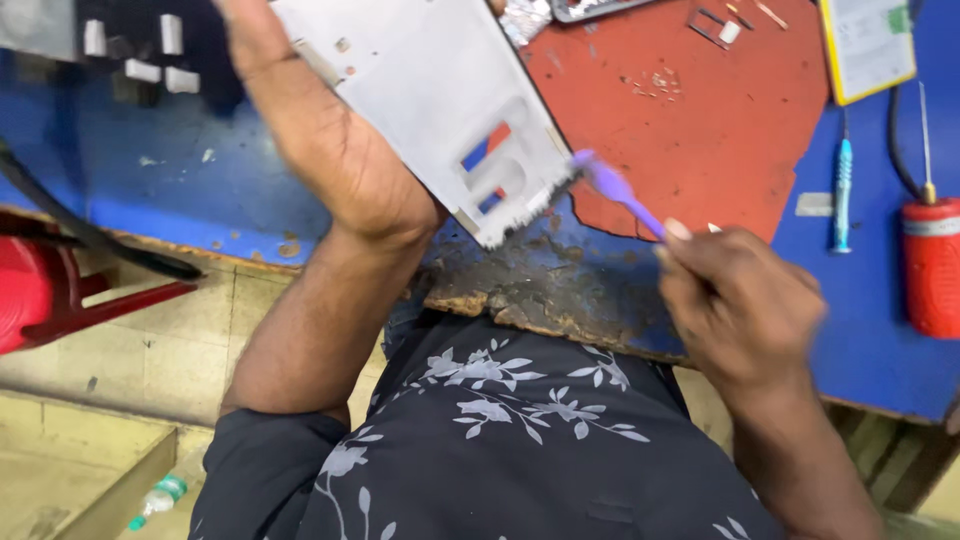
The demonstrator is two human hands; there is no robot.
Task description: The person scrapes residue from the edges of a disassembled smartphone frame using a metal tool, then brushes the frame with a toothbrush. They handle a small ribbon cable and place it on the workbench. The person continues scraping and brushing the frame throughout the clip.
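So your left hand [340, 150] is wrapped around a flat grey panel [440, 90], gripping it along its long edge and holding it tilted up over the workbench [180, 190], with the lower corner pointing down toward the bench's worn front edge. Your right hand [745, 300] is clenched on a purple brush [615, 190], and the bristle end sits right at that lower corner of the panel, touching it or just about. The brush looks blurred. Under it all there's a red mat [690, 110], and off to the right a blue screwdriver [843, 195] and a red canister [932, 265], both well apart from your hands.
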